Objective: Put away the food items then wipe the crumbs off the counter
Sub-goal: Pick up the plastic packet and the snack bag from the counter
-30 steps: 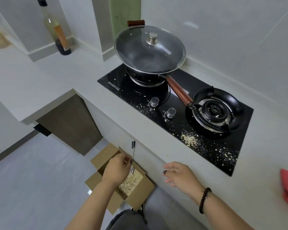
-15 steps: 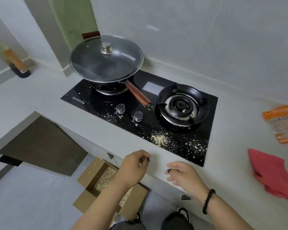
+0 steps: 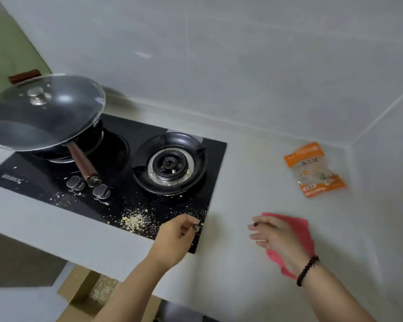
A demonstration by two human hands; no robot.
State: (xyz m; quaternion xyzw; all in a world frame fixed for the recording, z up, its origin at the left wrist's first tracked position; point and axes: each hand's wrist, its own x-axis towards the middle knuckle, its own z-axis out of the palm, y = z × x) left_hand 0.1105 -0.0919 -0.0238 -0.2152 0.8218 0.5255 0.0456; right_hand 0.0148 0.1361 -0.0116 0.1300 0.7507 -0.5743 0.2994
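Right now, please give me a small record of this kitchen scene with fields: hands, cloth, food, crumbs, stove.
left hand: over the stove's front right corner, fingers loosely curled, holding nothing
right hand: above the red cloth, fingers relaxed
red cloth: flat on the counter, partly under the right hand
food: orange packet near the corner
crumbs: scattered on the stove front
wok: lidded, on the left burner
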